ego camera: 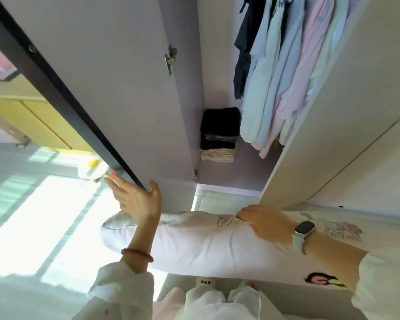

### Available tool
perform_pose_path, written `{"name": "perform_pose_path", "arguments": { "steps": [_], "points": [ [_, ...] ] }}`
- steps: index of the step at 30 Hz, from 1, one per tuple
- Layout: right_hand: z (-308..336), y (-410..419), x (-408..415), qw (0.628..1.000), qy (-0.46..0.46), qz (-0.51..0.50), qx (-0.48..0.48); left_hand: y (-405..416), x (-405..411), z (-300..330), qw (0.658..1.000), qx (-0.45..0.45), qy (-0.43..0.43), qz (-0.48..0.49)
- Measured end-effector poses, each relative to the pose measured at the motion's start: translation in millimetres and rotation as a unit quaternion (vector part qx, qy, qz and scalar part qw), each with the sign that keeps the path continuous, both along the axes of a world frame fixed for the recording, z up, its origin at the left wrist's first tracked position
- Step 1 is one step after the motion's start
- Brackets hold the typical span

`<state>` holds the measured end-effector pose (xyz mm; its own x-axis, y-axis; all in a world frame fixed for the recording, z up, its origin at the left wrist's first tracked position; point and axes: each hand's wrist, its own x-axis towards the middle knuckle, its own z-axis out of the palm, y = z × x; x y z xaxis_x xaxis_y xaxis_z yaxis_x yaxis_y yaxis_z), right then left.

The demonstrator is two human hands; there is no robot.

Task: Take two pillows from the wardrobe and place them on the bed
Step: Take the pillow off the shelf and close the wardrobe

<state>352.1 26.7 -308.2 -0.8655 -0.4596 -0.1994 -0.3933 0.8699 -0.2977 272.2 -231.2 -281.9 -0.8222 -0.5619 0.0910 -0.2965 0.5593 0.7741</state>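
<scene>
**Pillow held at wardrobe opening, left hand on door edge**

Left hand (pixel 136 199): fingers spread and flat, palm against the lower edge of the open wardrobe door (pixel 106 77), thumb hooked around the door's dark rim. Not closed on anything. Red bead bracelet (pixel 137 252) on the wrist, white sleeve below it.

Right hand (pixel 267 221): fingers curled over the top edge of the pillow (pixel 217 245), gripping it. Pale watch (pixel 304 232) on the wrist.

Pillow: white with cartoon line prints, held roughly level across the person's front, outside the wardrobe, just below its opening. Its left end lies behind the left forearm; its right end passes under the right forearm. Only one pillow can be made out for certain.

Wardrobe interior: hanging shirts (pixel 282 72), pale blue and pink with one dark garment, upper right. A folded stack of clothes (pixel 219 135) sits on the wardrobe floor against the back wall.

Bed: not in view.
</scene>
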Motion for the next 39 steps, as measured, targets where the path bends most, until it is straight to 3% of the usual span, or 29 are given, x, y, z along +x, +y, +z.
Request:
{"name": "perform_pose_path", "arguments": {
  "steps": [4, 9, 13, 16, 19, 24, 29, 33, 36, 37, 39],
  "points": [
    [-7, -19, -7, 0.999, -0.026, -0.003, -0.02, -9, -18, 7, 0.992, 0.091, 0.078, -0.031],
    [-12, -21, -9, 0.999, -0.033, 0.017, -0.03, 4, 3, 6, 0.992, 0.077, 0.087, -0.053],
    [-12, -9, -7, 0.998, -0.048, 0.008, -0.042, 35, 33, -2, 0.982, 0.051, 0.065, -0.169],
    [-9, 4, -7, 0.997, -0.056, -0.01, -0.048, 63, 43, -4, 0.951, 0.03, 0.062, -0.301],
    [-8, 21, -6, 0.996, -0.057, -0.032, -0.056, 97, 36, 0, 0.899, -0.028, 0.046, -0.434],
    [-9, 58, -2, 0.993, -0.06, -0.094, -0.037, 180, -5, 16, 0.829, -0.073, 0.032, -0.553],
    [-12, 102, 4, 0.984, -0.085, -0.156, -0.028, 265, -57, 26, 0.811, -0.067, -0.029, -0.58],
    [-17, 136, 4, 0.976, -0.091, -0.196, -0.034, 300, -92, 21, 0.805, -0.123, -0.043, -0.579],
    [-15, 156, 0, 0.97, -0.093, -0.223, -0.035, 314, -96, 28, 0.847, -0.246, 0.069, -0.466],
    [-13, 162, -1, 0.969, -0.09, -0.228, -0.036, 318, -98, 32, 0.837, -0.299, 0.127, -0.44],
    [-10, 171, -5, 0.968, -0.081, -0.236, -0.038, 325, -111, 39, 0.775, -0.409, 0.222, -0.428]
  ]
}}
